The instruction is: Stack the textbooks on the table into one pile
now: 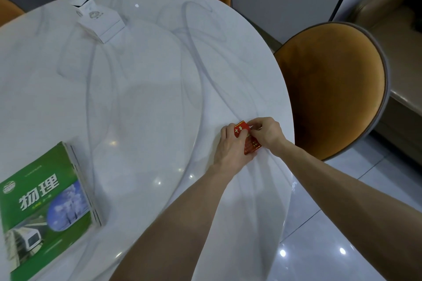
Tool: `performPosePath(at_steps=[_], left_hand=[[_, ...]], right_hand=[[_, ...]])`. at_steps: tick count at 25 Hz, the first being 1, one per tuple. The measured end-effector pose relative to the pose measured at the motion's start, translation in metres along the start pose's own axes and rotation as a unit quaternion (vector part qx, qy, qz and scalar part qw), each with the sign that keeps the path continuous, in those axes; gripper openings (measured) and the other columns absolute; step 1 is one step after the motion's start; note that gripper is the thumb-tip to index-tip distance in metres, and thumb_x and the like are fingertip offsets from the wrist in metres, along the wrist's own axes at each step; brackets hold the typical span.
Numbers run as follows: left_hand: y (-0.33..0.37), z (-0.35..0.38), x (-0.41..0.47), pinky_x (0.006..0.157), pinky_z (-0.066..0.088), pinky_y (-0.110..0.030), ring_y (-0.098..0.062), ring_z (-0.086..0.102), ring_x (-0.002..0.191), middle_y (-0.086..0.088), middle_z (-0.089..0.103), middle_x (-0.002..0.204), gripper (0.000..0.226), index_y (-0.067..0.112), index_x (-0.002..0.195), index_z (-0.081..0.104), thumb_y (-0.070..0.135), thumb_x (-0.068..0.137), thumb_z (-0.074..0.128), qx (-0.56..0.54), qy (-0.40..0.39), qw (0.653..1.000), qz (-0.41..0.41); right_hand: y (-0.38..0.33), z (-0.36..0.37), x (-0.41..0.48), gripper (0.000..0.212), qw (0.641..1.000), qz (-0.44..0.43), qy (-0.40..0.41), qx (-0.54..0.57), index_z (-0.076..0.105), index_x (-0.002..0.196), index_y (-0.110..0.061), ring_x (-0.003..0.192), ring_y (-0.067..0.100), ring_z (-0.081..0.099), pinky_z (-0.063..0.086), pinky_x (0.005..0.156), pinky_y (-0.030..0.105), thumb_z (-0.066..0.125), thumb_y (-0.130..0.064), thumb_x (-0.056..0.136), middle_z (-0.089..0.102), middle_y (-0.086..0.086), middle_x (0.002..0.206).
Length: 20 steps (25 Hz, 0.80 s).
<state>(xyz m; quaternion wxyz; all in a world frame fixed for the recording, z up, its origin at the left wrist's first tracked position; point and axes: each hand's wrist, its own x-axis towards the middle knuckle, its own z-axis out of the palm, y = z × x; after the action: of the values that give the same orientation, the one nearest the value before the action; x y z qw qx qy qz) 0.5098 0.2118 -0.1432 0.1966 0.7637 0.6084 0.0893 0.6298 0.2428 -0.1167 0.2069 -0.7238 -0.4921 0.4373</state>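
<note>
I am holding a small red box (247, 138) with gold characters, too small to read, at about four o'clock on the round white table (148, 89). My left hand (230, 150) is cupping it from below, while my right hand (267, 131) is pinching its open lid. The pile of books (49, 207) is lying at eight o'clock, its green top cover reading 物理. One white carton (100, 20) is standing at eleven o'clock; three orange chairs (331, 89) are ringing the table
</note>
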Motion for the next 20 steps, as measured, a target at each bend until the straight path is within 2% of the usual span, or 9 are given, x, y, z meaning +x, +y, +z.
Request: performPosePath(at_steps=[3,6,11,15,18,20], left_hand=[[0.000,0.002,0.000,0.105,0.040,-0.034,-0.028,0.036,0.125,-0.011,0.044,0.130,0.062,0.020,0.130,0.050,0.048,0.077,0.067,0.007,0.001,1.000,-0.004],[0.003,0.001,-0.002,0.106,0.038,-0.033,-0.027,0.035,0.127,-0.011,0.042,0.132,0.062,0.021,0.131,0.048,0.048,0.078,0.066,0.020,-0.001,1.000,-0.007],[0.001,-0.014,-0.007,0.111,0.031,-0.038,-0.028,0.026,0.137,-0.012,0.036,0.141,0.066,0.020,0.134,0.046,0.050,0.079,0.065,-0.007,-0.033,0.999,-0.004],[-0.009,-0.045,-0.016,0.098,0.044,-0.038,-0.028,0.047,0.118,-0.011,0.054,0.125,0.040,0.012,0.124,0.056,0.037,0.094,0.047,0.040,-0.022,0.999,0.004],[-0.025,-0.080,-0.029,0.089,0.048,-0.039,-0.027,0.055,0.108,-0.010,0.061,0.115,0.033,0.010,0.118,0.058,0.029,0.097,0.042,0.053,-0.031,0.998,-0.013],[-0.037,-0.107,-0.038,0.081,0.047,-0.037,-0.028,0.058,0.101,-0.011,0.064,0.106,0.030,0.007,0.107,0.062,0.027,0.097,0.041,0.059,-0.016,0.998,-0.029]], right_hand=[[0.002,0.000,0.002,0.031,1.000,-0.004,-0.008,-0.011,0.066,0.114,-0.007,0.087,0.021,0.059,0.051,0.077,0.028,0.049,0.000,0.089,0.068,0.017,0.113],[0.003,0.000,0.003,0.031,1.000,-0.007,-0.011,-0.017,0.066,0.114,-0.007,0.087,0.020,0.058,0.051,0.078,0.028,0.049,0.000,0.089,0.068,0.017,0.113],[0.001,-0.005,0.000,0.028,0.998,-0.006,-0.014,-0.055,0.064,0.116,-0.007,0.103,0.030,0.063,0.052,0.088,0.034,0.055,-0.014,0.091,0.067,0.018,0.116],[-0.019,-0.013,-0.010,0.031,0.987,-0.048,-0.009,-0.153,0.061,0.119,-0.007,0.103,0.030,0.063,0.053,0.082,0.034,0.050,-0.020,0.093,0.065,0.015,0.117],[-0.043,-0.006,-0.024,0.028,0.965,-0.107,-0.034,-0.238,0.064,0.113,-0.009,0.100,0.031,0.063,0.054,0.081,0.037,0.048,-0.022,0.093,0.063,0.013,0.116],[-0.066,0.005,-0.037,0.027,0.948,-0.161,-0.038,-0.271,0.065,0.108,-0.010,0.098,0.030,0.063,0.054,0.083,0.038,0.050,-0.024,0.092,0.062,0.012,0.114]])
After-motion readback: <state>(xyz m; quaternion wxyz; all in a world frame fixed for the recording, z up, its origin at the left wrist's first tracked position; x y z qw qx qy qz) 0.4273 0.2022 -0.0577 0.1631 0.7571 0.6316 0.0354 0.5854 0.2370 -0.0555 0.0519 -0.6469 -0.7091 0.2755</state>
